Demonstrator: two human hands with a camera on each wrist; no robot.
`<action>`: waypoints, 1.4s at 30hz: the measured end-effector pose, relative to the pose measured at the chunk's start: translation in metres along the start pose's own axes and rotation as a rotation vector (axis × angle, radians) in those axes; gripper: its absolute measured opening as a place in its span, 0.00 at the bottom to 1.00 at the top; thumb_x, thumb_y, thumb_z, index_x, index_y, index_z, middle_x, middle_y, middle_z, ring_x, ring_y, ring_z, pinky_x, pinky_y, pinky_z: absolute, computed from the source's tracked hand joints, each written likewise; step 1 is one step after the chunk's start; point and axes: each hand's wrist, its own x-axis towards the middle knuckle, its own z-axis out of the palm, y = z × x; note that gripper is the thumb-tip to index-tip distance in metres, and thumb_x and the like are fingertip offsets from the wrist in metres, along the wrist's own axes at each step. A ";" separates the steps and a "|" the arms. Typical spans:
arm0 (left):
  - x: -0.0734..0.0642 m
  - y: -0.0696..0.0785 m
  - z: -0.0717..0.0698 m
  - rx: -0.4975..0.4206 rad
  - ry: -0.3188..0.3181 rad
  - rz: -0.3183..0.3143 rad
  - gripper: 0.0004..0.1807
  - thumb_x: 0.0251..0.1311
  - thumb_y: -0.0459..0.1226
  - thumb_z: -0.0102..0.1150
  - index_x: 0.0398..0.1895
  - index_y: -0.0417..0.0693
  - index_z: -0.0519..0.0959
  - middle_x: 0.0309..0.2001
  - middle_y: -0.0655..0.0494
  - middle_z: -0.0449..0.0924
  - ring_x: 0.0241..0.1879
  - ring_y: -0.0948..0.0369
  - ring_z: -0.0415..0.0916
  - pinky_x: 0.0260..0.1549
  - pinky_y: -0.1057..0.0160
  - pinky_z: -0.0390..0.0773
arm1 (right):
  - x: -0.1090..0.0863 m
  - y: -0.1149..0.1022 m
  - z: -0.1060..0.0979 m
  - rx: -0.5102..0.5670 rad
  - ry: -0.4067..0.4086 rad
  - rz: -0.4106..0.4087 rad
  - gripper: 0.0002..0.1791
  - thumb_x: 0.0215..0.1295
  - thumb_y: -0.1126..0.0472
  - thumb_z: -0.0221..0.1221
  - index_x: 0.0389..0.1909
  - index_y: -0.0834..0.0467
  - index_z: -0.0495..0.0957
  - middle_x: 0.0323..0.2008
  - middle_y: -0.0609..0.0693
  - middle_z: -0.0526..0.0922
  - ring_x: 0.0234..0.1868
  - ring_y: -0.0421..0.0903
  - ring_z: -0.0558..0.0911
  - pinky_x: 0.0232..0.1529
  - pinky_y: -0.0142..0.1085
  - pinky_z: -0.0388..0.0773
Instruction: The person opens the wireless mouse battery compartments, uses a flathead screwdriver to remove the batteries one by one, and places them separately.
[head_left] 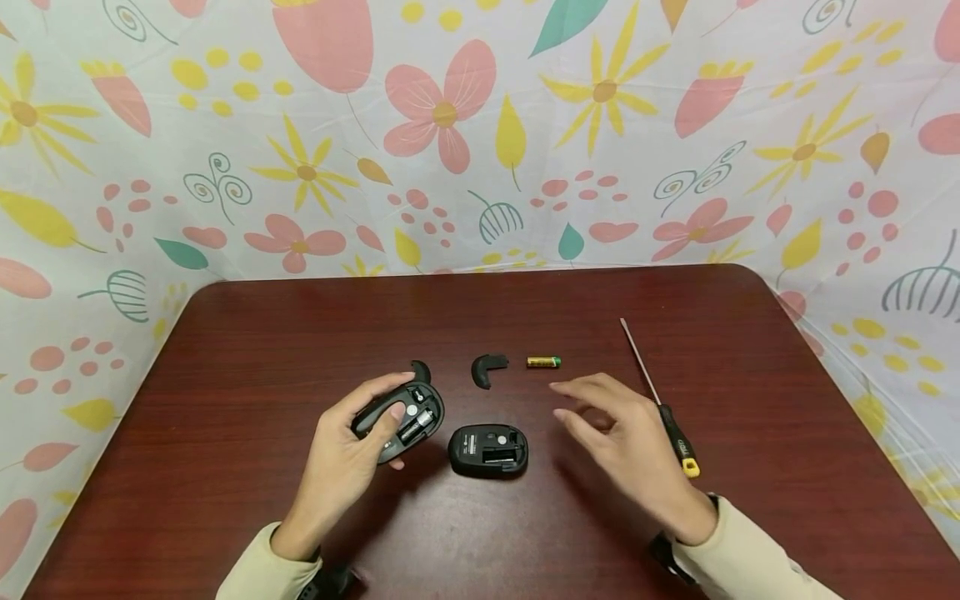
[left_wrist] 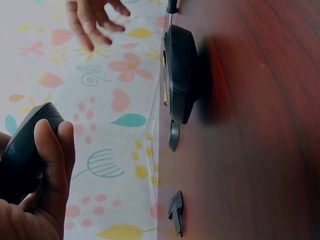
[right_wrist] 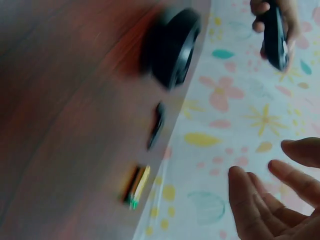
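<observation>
My left hand [head_left: 348, 446] grips a black computer mouse [head_left: 416, 423], its underside turned up and the thumb lying across it. A silver battery [head_left: 415, 427] sits in that mouse's opened compartment. A second black mouse [head_left: 488, 463] lies upside down on the table between the hands, its battery slot uncovered. My right hand [head_left: 626, 437] hovers right of it with fingers spread and loosely bent, holding nothing. Beyond its fingertips lies a gold and green battery [head_left: 543, 362]. In the right wrist view the right hand's fingers [right_wrist: 240, 195] are apart from everything.
Near the battery lies a curved black battery cover [head_left: 487, 369]; another black cover [head_left: 421, 371] lies just behind the held mouse. A screwdriver [head_left: 678, 440] with a black and yellow handle rests at the right. A flower-patterned cloth [head_left: 450, 208] hangs behind the dark wooden table [head_left: 300, 325].
</observation>
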 end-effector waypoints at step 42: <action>-0.007 0.013 0.016 -0.008 0.035 0.025 0.16 0.74 0.33 0.61 0.61 0.51 0.83 0.50 0.43 0.85 0.30 0.61 0.84 0.15 0.56 0.86 | 0.002 -0.065 0.099 0.612 0.102 0.031 0.07 0.64 0.74 0.69 0.41 0.65 0.89 0.55 0.61 0.86 0.52 0.46 0.88 0.43 0.33 0.90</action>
